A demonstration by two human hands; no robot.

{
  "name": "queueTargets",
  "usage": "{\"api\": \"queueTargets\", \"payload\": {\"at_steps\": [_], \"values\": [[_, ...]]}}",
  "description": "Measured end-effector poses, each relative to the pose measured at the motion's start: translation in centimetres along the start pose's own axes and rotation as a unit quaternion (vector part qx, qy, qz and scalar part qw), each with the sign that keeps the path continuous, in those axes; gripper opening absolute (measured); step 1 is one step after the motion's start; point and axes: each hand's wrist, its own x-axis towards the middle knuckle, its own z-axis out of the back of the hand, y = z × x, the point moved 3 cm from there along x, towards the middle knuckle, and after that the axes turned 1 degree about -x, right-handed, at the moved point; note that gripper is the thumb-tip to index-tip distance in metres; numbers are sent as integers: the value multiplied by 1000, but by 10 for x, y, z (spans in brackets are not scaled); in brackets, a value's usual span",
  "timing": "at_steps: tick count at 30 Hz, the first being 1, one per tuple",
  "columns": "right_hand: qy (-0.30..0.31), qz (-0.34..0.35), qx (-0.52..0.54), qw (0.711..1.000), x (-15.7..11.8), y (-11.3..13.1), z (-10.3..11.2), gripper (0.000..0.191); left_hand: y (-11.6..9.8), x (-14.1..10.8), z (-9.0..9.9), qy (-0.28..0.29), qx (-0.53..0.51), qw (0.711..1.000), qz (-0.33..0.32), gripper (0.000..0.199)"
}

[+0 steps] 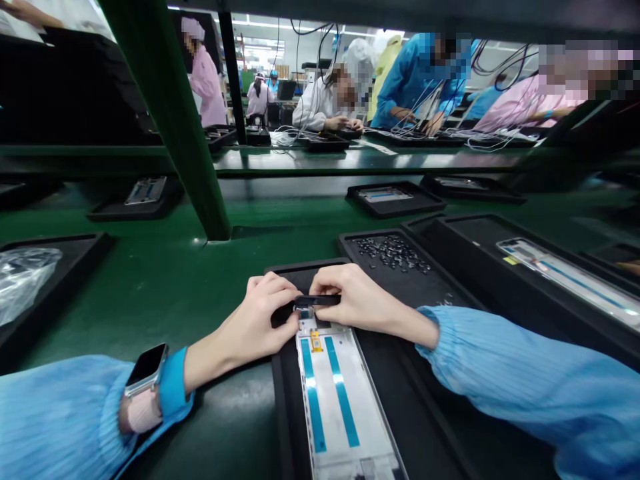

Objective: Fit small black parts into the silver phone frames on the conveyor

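A silver phone frame (345, 407) with two blue strips and a small yellow flex part (316, 341) lies in a black tray (287, 427). Across its far end is a black bar-like piece (320, 301). My right hand (353, 297) pinches this piece between thumb and fingers. At the left end of the piece, my left hand (267, 313) has its fingertips bent against the piece and the frame's upper left corner; whether it grips anything there is hidden.
Small black parts (393, 252) lie in a tray behind my right hand. Another phone frame (575, 277) rests in a tray at right. Plastic wrap (25, 277) sits at left. A green post (185, 133) rises beyond; people work across the bench.
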Motion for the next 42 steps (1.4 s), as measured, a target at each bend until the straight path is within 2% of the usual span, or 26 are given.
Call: {"api": "queueTargets", "payload": {"at_steps": [9, 15, 20, 25, 28, 33, 37, 42], "values": [[-20, -19, 13, 1000, -1, -1, -4, 7, 0, 0, 0, -6, -3, 1000, -10, 15], [-39, 31, -18, 999, -4, -1, -9, 13, 1, -1, -1, 19, -5, 1000, -8, 25], [-24, 55, -60, 996, -6, 0, -10, 11, 0, 0, 0, 31, -1, 999, -29, 27], [10, 49, -34, 998, -2, 0, -1, 8, -6, 2, 3, 56, 37, 996, -65, 20], [25, 13, 12, 1000, 2, -6, 3, 6, -11, 5, 4, 72, 76, 991, -79, 20], [62, -100, 104, 988, 4, -21, 1, 12, -15, 8, 4, 93, 107, 986, -83, 19], [66, -139, 163, 975, 3, -24, -3, 14, -13, 9, 4, 89, 109, 987, -84, 18], [57, -177, 172, 967, 4, -20, -5, 10, -14, 10, 4, 81, 99, 988, -89, 18]]}}
